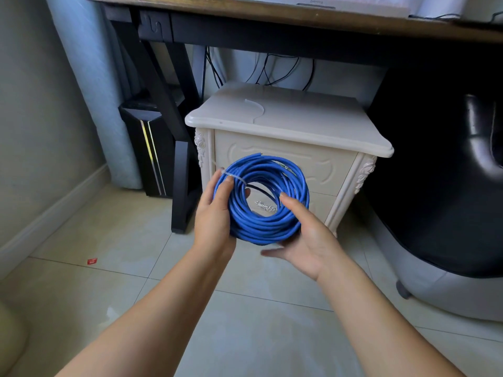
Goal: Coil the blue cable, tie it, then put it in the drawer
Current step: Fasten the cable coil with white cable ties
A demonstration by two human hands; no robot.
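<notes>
Both hands grip the coiled blue cable [261, 230]: the left hand [215, 213] on its tied left side, the right hand [307, 235] cupping the lower right. The ring faces the closed drawers [288, 159] of the cabinet [288, 118] straight ahead, so one hand probably has to let go to pull.

Blue cable [268, 227]: smooth, glossy plastic jacket, bound by a pale plastic tie [234, 177]. Cabinet [285, 126]: cream, satin-lacquered, carved trim. Floor tiles [245, 336] were glossy; desk top [272, 16] showed wood grain.
</notes>
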